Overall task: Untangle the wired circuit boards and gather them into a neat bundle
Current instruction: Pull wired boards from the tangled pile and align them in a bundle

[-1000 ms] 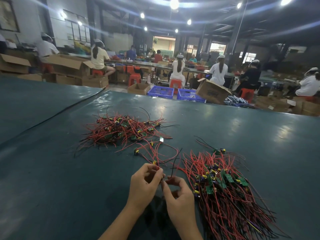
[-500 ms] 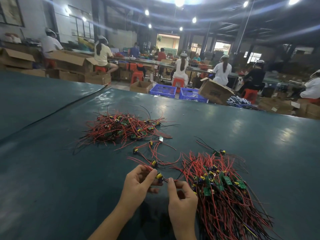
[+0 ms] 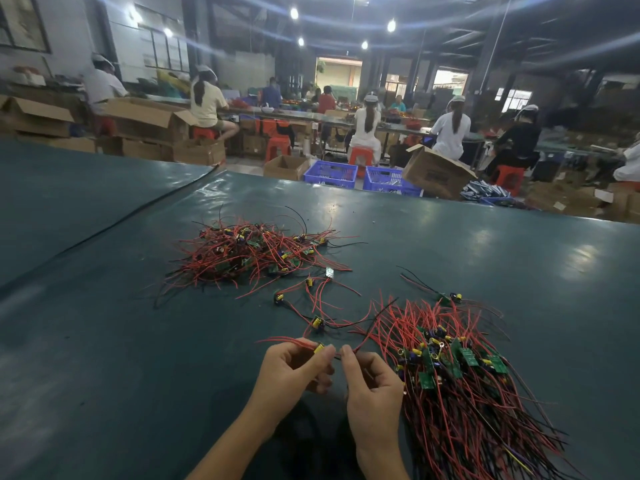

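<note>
Tabletop [image 3: 104, 375]: left hand [image 3: 294, 372], right hand [image 3: 370, 389] pinch wires [image 3: 287, 340] (curled).

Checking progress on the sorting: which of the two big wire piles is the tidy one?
The near pile by the right hand: its red wires lie roughly parallel, boards grouped at one end. The far pile is a crisscross tangle.

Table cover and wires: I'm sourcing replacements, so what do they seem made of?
Table cover: probably vinyl or a coated sheet, dark teal and glossy; glare patches and slight wrinkles show. Wires: likely plastic-insulated, red and black, smooth; they bend freely.
</note>
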Available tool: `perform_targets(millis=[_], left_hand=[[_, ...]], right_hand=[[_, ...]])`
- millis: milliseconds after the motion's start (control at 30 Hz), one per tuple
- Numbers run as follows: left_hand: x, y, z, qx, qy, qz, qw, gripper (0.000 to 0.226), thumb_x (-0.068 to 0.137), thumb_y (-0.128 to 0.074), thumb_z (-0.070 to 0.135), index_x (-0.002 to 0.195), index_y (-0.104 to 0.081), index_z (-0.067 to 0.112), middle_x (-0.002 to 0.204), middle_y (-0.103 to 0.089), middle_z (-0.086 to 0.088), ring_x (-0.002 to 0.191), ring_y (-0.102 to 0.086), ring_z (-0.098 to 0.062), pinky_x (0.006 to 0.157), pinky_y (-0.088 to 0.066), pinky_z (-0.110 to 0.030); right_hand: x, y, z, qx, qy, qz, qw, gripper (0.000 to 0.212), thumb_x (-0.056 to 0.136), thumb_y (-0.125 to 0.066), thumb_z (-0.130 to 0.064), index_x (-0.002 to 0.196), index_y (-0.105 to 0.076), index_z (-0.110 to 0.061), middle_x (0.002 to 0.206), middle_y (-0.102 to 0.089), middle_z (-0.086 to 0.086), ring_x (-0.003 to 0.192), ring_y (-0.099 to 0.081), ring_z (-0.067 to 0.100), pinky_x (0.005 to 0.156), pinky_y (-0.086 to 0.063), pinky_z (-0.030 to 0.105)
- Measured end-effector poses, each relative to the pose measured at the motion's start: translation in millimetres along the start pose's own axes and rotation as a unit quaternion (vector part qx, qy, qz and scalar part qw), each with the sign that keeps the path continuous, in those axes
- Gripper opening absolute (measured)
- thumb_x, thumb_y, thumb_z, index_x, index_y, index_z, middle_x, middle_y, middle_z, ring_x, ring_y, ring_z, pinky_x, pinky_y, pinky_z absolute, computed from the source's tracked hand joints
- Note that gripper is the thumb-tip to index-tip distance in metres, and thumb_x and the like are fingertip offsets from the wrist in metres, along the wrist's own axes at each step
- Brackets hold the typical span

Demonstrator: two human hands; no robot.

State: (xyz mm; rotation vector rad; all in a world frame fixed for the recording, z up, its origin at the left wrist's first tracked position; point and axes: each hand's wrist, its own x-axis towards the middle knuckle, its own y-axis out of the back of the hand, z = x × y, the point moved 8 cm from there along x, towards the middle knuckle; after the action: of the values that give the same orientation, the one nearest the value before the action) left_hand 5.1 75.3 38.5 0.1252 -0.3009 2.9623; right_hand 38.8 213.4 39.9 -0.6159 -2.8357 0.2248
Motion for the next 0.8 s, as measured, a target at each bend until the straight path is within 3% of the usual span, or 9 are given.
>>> perform_targets(millis=[200, 400, 567, 700, 800], left_hand=[[-5, -16, -4, -0.022, 0.019, -0.026, 0.999, 0.028, 0.074, -0.072, 0.027, 0.075, -0.059, 0.002, 0.061, -0.061, -0.011, 0.053, -0.057, -0.019, 0.052, -0.049, -0.027], [-4, -13, -6, -0.011, 0.012, -0.014, 1.000, 0.031, 0.075, -0.073, 0.027, 0.073, -0.055, 0.002, 0.059, -0.062, -0.007, 0.053, -0.060, -0.016, 0.050, -0.050, -0.025], [-4, -10, -5, 0.007, -0.009, 0.007, 1.000, 0.034, 0.072, -0.074, 0.036, 0.069, -0.059, 0.006, 0.059, -0.062, -0.009, 0.053, -0.059, -0.018, 0.051, -0.049, -0.024], [-3, -7, 1, -0.012, -0.024, 0.030, 0.999, 0.028, 0.071, -0.073, 0.036, 0.064, -0.061, 0.011, 0.058, -0.062, -0.012, 0.053, -0.059, -0.021, 0.050, -0.048, -0.026], [-2, 0, 5, -0.035, -0.035, 0.047, 0.998, 0.025, 0.072, -0.071, 0.032, 0.060, -0.062, 0.012, 0.056, -0.061, -0.013, 0.049, -0.057, -0.022, 0.048, -0.048, -0.025]], right_hand=[[-3, 10, 4, 0.014, -0.039, 0.057, 0.998, 0.020, 0.087, -0.069, -0.017, 0.067, -0.072, -0.021, 0.056, -0.061, -0.005, 0.051, -0.054, 0.002, 0.048, -0.043, 0.014], [-10, -8, 13, 0.021, -0.108, -0.013, 0.994, 0.025, 0.093, -0.061, -0.018, 0.075, -0.078, -0.022, 0.066, -0.071, 0.006, 0.059, -0.065, 0.013, 0.053, -0.055, 0.027], [-6, -2, 13, 0.029, -0.127, 0.028, 0.991, 0.023, 0.093, -0.063, -0.017, 0.078, -0.080, -0.023, 0.076, -0.075, 0.002, 0.071, -0.070, 0.012, 0.065, -0.057, 0.029], [8, 20, 7, 0.075, -0.139, 0.111, 0.981, 0.026, 0.092, -0.064, -0.017, 0.073, -0.080, -0.022, 0.054, -0.055, -0.009, 0.042, -0.039, 0.001, 0.039, -0.033, 0.015], [18, 41, 3, 0.164, -0.145, 0.153, 0.964, 0.022, 0.093, -0.061, -0.014, 0.078, -0.076, -0.012, 0.055, -0.055, -0.004, 0.037, -0.030, 0.001, 0.034, -0.024, 0.015]])
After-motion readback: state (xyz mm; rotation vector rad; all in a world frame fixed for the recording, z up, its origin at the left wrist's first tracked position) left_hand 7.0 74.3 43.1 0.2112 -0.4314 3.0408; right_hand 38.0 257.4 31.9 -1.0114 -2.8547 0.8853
